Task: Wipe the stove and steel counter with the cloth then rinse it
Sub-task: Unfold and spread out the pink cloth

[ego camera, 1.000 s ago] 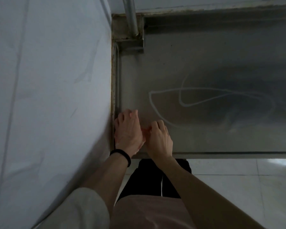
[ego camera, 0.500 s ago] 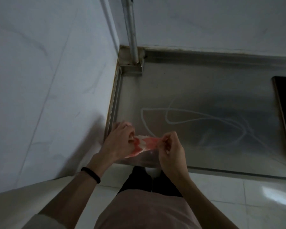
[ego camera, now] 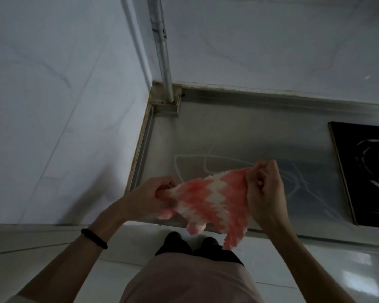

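The left hand (ego camera: 149, 199) and right hand (ego camera: 266, 194) each pinch one end of the pink-and-white cloth (ego camera: 212, 200), fingers curled on its edges, so it hangs stretched between them in the air over the near edge of the tabletop (ego camera: 239, 132). This looks like readying the cloth for a wiping pass. Next it wants laying flat on the steel, where pale streaks (ego camera: 206, 162) show, then working toward the black stove (ego camera: 368, 171) at the far right.

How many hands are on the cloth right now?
2. The left hand grips the left end of the cloth; the right hand pinches its upper right corner, above the steel counter.
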`<action>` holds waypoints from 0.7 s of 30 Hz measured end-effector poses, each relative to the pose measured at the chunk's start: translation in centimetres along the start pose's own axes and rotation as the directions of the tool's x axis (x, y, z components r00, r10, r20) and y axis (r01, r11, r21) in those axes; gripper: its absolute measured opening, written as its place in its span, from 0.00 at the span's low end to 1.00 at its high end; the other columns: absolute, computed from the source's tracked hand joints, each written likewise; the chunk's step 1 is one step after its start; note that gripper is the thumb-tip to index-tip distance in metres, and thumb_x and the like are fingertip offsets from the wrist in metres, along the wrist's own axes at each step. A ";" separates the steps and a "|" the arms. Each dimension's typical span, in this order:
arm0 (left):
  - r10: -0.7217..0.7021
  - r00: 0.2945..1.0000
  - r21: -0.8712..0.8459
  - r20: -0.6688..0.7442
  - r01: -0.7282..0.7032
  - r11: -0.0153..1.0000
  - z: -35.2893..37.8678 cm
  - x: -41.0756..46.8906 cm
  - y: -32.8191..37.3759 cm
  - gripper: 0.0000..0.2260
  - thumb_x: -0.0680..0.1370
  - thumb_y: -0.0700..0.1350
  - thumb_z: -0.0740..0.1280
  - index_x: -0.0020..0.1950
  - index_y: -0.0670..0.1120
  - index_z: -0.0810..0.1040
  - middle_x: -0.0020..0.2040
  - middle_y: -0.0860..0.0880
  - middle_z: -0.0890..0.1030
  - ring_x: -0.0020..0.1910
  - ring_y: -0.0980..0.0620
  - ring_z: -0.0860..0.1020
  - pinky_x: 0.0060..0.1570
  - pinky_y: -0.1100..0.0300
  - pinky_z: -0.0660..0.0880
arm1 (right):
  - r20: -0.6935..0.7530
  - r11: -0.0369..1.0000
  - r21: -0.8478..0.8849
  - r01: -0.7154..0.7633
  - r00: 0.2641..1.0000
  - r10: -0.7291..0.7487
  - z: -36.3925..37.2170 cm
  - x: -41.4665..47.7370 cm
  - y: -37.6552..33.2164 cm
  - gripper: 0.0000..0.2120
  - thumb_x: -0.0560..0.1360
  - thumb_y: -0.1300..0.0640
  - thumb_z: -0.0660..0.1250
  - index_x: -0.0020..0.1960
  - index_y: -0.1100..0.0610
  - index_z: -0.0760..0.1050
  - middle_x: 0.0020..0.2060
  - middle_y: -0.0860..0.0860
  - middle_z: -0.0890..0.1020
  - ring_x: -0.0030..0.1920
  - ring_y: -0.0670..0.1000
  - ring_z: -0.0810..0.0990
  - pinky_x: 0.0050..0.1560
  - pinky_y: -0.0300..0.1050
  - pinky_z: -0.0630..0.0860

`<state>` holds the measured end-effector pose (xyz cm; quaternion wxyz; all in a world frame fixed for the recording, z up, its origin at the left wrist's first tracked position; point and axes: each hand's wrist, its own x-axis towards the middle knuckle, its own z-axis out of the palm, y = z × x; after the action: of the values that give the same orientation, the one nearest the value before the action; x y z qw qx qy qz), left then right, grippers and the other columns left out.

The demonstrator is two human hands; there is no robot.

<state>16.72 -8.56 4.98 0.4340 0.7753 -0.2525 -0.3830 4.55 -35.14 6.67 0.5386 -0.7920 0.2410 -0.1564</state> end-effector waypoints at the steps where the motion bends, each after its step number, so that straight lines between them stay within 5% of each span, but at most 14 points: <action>1: 0.000 1.000 -0.039 -0.025 -0.001 0.999 -0.3 0.0 0.0 0.09 0.75 0.41 0.76 0.47 0.54 0.80 0.39 0.58 0.82 0.38 0.61 0.81 0.40 0.66 0.77 | -0.015 1.000 0.016 0.019 1.000 -0.019 -0.7 0.4 -0.3 0.13 0.86 0.60 0.61 0.46 0.45 0.67 0.31 0.42 0.79 0.25 0.41 0.72 0.24 0.33 0.66; 6: 0.012 0.973 -0.256 -0.230 -0.072 0.964 -1.7 1.3 2.3 0.01 0.75 0.45 0.75 0.45 0.50 0.84 0.41 0.51 0.83 0.42 0.51 0.83 0.46 0.60 0.80 | -0.164 0.990 0.041 0.135 0.978 -0.127 -4.3 3.0 -2.3 0.12 0.82 0.62 0.65 0.46 0.47 0.70 0.32 0.38 0.80 0.28 0.38 0.75 0.27 0.30 0.69; 12: -0.018 0.917 -0.626 -0.399 -0.258 0.736 -3.0 4.0 7.3 0.19 0.73 0.38 0.74 0.61 0.32 0.78 0.53 0.38 0.83 0.51 0.43 0.83 0.51 0.50 0.83 | -0.170 0.988 0.028 0.151 0.975 -0.144 -7.5 5.8 -4.0 0.11 0.80 0.63 0.71 0.51 0.47 0.80 0.39 0.41 0.88 0.39 0.40 0.86 0.40 0.31 0.80; 17: -0.063 0.896 -0.758 -0.440 -0.333 0.560 -5.0 5.1 11.9 0.12 0.73 0.40 0.70 0.55 0.39 0.81 0.51 0.42 0.84 0.51 0.45 0.84 0.48 0.52 0.85 | -0.277 0.990 -0.083 0.116 0.951 -0.135 -9.3 7.3 -6.3 0.06 0.76 0.57 0.75 0.44 0.46 0.84 0.38 0.43 0.88 0.42 0.43 0.87 0.42 0.32 0.79; 21: -0.012 0.803 -0.452 -0.596 -0.323 0.832 -5.6 6.0 14.3 0.06 0.79 0.40 0.71 0.54 0.40 0.82 0.47 0.44 0.85 0.48 0.46 0.83 0.43 0.57 0.82 | -0.282 0.990 -0.123 0.076 0.953 -0.108 -9.6 7.8 -8.2 0.02 0.74 0.52 0.77 0.43 0.48 0.85 0.36 0.42 0.87 0.38 0.42 0.85 0.43 0.48 0.81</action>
<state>23.94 -17.28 16.93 0.7180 0.6780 -0.0581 -0.1463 7.95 -44.35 17.76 0.4452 -0.7999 0.2880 -0.2810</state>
